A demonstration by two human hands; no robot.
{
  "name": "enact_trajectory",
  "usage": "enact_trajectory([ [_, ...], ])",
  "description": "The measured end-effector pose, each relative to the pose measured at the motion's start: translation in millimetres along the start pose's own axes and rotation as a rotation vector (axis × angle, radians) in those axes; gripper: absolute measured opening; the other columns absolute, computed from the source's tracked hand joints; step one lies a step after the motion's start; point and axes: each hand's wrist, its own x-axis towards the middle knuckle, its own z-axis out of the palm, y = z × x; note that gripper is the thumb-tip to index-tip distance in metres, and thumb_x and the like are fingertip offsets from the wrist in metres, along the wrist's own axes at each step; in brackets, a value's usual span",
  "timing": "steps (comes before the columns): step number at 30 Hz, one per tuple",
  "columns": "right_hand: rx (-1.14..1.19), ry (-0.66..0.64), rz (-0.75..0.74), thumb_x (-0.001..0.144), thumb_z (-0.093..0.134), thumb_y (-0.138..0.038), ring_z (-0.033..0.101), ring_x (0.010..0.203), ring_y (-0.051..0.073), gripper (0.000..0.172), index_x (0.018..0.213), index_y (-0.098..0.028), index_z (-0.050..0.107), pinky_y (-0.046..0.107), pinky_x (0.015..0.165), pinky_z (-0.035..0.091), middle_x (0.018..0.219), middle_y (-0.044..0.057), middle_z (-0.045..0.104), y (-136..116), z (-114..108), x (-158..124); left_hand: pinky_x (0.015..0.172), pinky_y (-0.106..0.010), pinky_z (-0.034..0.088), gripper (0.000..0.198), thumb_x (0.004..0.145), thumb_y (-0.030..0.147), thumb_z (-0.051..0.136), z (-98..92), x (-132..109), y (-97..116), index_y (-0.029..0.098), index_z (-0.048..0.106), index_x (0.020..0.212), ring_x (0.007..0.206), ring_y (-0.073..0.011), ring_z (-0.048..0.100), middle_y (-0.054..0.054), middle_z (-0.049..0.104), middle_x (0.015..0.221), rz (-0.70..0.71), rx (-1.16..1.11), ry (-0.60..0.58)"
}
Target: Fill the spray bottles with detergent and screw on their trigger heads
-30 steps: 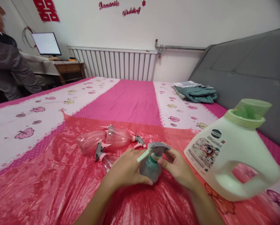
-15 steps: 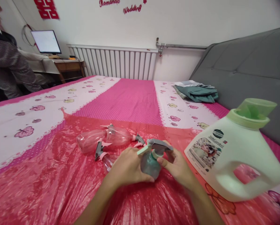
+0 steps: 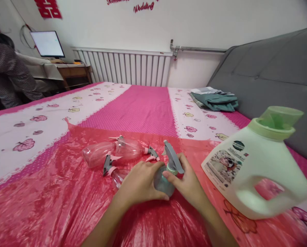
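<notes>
On the red sheet (image 3: 47, 209) spread over the near part of the bed (image 3: 150, 103), the green bottle (image 3: 162, 183) sits between both hands, roughly upright; whether its base rests on the plastic is hidden. The left hand (image 3: 140, 181) is wrapped around the body, while the right hand (image 3: 182, 178) grasps the collar (image 3: 172, 170), thumb in front and fingers behind the spray head (image 3: 172, 156). The step in hand looks like twisting the head on its neck, though whether to tighten or loosen it I cannot tell. Such a turn calls for a steady left hold and a fresh purchase by the right. Beyond the left hand lie three pink bottles on their sides, two farther off (image 3: 98, 155) (image 3: 130, 150) and one nearer (image 3: 118, 176), partly covered by that hand and likely to be nudged. The big jug (image 3: 246, 171) stands right of the right forearm, limiting elbow room there. Folded clothes (image 3: 215, 100) lie by the headboard (image 3: 269, 68), well out of the way.
</notes>
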Motion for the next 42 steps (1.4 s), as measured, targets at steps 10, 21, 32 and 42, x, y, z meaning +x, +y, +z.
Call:
enact_trajectory([
  [10,0.221,-0.235,-0.044,0.097,0.062,-0.045,0.052,0.116,0.017,0.030,0.119,-0.025,0.062,0.028,0.105,0.040,0.119,0.004,0.058,0.1,-23.8,1.1,0.088,-0.045,0.051,0.078,0.065,0.043,0.086,-4.2,-1.5,-0.6,0.028,0.053,0.134,0.107,-0.0341,0.066,-0.007,0.070,0.120,0.043,-0.039,0.007],
  [21,0.080,-0.142,-0.089,0.088,0.072,-0.046,0.055,0.103,0.013,0.033,0.104,-0.020,0.063,0.022,0.091,0.043,0.108,0.002,0.054,-2.6,-17.0,6.8,0.089,-0.046,0.051,0.084,0.060,0.046,0.089,-1.8,-1.6,-3.6,0.026,0.055,0.135,0.108,-0.0359,0.067,-0.009,0.070,0.122,0.010,-0.050,0.014],
  [32,0.078,0.066,-0.058,0.084,0.072,-0.039,0.052,0.077,0.009,0.032,0.090,-0.018,0.050,0.021,0.070,0.041,0.086,-0.002,0.054,0.3,8.1,1.0,0.103,-0.052,0.046,0.088,0.057,0.051,0.090,-6.5,-5.5,-8.0,0.024,0.056,0.134,0.123,-0.0373,0.059,-0.013,0.062,0.135,0.014,-0.124,-0.004],
  [42,0.070,0.028,-0.036,0.082,0.074,-0.044,0.056,0.082,0.011,0.036,0.092,-0.017,0.052,0.023,0.074,0.043,0.090,-0.001,0.057,-4.0,9.8,-0.5,0.087,-0.031,0.049,0.011,0.087,0.027,0.070,-22.4,-4.6,7.0,0.021,0.069,0.096,0.095,-0.0189,0.067,-0.001,0.073,0.098,0.019,-0.461,0.325],
])
